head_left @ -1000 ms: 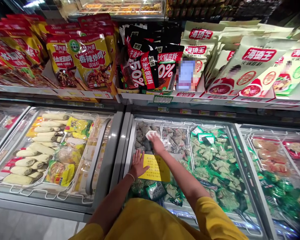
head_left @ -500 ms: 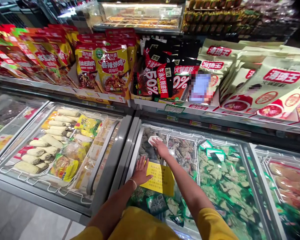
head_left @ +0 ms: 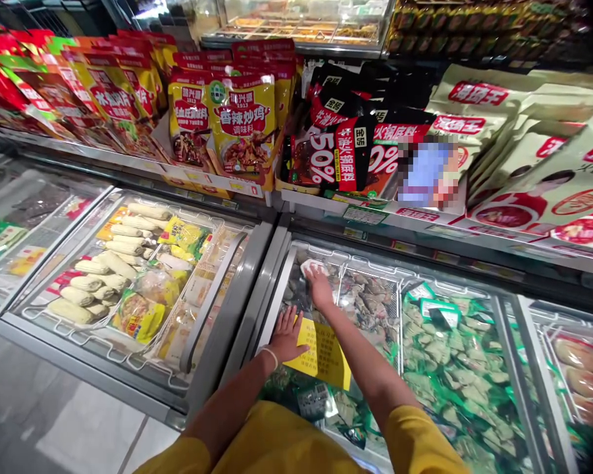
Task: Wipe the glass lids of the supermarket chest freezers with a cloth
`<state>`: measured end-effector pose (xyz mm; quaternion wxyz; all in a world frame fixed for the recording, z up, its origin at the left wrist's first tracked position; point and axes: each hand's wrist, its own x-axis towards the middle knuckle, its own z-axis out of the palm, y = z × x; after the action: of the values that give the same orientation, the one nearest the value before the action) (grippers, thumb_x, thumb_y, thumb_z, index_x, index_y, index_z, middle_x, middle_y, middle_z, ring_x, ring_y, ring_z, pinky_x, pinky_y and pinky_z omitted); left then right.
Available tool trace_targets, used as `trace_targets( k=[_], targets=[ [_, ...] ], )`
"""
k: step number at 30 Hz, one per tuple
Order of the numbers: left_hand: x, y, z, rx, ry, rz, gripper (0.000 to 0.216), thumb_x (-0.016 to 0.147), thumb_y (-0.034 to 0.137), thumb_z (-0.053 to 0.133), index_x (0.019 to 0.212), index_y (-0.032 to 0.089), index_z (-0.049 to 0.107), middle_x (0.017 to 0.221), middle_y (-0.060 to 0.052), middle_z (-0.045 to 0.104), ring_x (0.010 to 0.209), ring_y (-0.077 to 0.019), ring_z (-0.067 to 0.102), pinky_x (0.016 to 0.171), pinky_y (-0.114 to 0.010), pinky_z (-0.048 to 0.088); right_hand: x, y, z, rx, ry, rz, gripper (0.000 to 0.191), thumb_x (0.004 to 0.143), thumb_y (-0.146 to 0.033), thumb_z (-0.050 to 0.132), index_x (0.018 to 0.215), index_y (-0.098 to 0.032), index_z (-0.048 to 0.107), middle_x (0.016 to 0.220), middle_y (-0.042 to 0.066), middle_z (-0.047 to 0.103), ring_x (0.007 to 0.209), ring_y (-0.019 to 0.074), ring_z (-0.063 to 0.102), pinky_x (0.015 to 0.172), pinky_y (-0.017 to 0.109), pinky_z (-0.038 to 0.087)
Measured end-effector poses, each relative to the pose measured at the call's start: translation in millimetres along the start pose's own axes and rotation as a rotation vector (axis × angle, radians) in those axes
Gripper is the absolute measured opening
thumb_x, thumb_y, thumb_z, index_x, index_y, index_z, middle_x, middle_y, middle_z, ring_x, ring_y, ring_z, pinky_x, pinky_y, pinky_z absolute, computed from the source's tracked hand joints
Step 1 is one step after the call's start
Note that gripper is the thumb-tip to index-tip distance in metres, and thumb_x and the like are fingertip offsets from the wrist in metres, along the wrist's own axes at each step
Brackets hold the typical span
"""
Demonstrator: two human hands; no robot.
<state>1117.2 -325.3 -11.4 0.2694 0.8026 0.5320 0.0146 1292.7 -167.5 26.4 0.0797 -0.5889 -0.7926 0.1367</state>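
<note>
My right hand (head_left: 318, 289) presses a white cloth (head_left: 312, 266) against the glass lid (head_left: 375, 408) of a chest freezer, near the lid's far left corner. My left hand (head_left: 287, 337) lies flat with fingers spread, nearer to me, its palm over the left edge of a yellow printed sign (head_left: 322, 355) on the glass. Under the lid, wire baskets hold dark frozen packs (head_left: 365, 303) and many green-and-clear bags (head_left: 459, 368).
To the left, another freezer holds corn cobs (head_left: 96, 266) and yellow bags beneath its glass. A grey frame (head_left: 249, 289) divides the two freezers. Along the back runs a shelf of seasoning pouches (head_left: 247, 125), with a blurred-out phone-like screen (head_left: 427, 172) among them. Tiled floor (head_left: 79, 421) shows at lower left.
The camera view has shifted left, so things sit further right. My right hand and the cloth have moved slightly over the glass. My left hand rests at about the same place on the sign.
</note>
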Motion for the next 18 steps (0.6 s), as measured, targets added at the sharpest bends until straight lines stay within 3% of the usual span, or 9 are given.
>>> trace_targets(
  k=[2,4,9,13,16,18],
  targets=[
    [1,-1,3,0.027,-0.002,0.002,0.109,0.085,0.070,0.058,0.165,0.017,0.007,0.171,-0.014,0.000,0.158,-0.0363,-0.003,0.128,-0.055,0.005,4,-5,0,-0.007,-0.084,-0.173,0.071,0.088,0.003,0.046,0.152,-0.027,0.049,0.163,0.003,0.038,0.154,0.0243,0.025,0.125,0.044,0.028],
    [2,-3,6,0.060,0.009,0.008,0.109,0.085,0.071,0.057,0.165,0.015,0.006,0.171,-0.016,0.000,0.157,-0.0380,-0.002,0.126,-0.058,0.005,12,-6,-4,-0.020,-0.115,-0.253,0.068,0.092,0.001,0.044,0.152,-0.029,0.049,0.163,0.001,0.038,0.154,0.0229,0.026,0.125,0.044,0.027],
    [2,-5,13,0.109,0.057,0.037,0.105,0.088,0.068,0.055,0.165,0.015,0.005,0.171,-0.018,0.001,0.158,-0.0376,0.000,0.125,-0.057,0.007,59,-6,-23,-0.060,-0.081,-0.032,0.063,0.097,-0.003,0.038,0.155,-0.026,0.044,0.165,0.004,0.034,0.154,0.0241,0.024,0.124,0.044,0.027],
    [1,-3,12,0.135,0.083,0.028,0.101,0.089,0.059,0.057,0.165,0.015,0.008,0.171,-0.017,0.005,0.158,-0.0363,0.001,0.125,-0.056,0.008,90,-17,-26,-0.062,-0.114,0.054,0.065,0.096,-0.003,0.037,0.157,-0.025,0.041,0.167,0.005,0.030,0.154,0.0258,0.024,0.123,0.046,0.028],
    [1,-2,9,0.133,0.063,0.013,0.102,0.087,0.060,0.059,0.164,0.014,0.011,0.171,-0.018,0.006,0.158,-0.0368,0.003,0.125,-0.056,0.009,83,-13,-24,-0.060,-0.111,0.051,0.068,0.094,-0.003,0.037,0.158,-0.026,0.040,0.167,0.003,0.030,0.154,0.0259,0.023,0.123,0.047,0.029],
    [2,-1,6,0.122,0.039,0.006,0.103,0.087,0.063,0.059,0.164,0.013,0.012,0.171,-0.019,0.006,0.158,-0.0380,0.003,0.125,-0.057,0.009,62,8,-26,-0.055,-0.084,0.057,0.069,0.093,-0.003,0.038,0.158,-0.027,0.039,0.167,0.003,0.031,0.155,0.0254,0.022,0.123,0.047,0.030]
  ],
)
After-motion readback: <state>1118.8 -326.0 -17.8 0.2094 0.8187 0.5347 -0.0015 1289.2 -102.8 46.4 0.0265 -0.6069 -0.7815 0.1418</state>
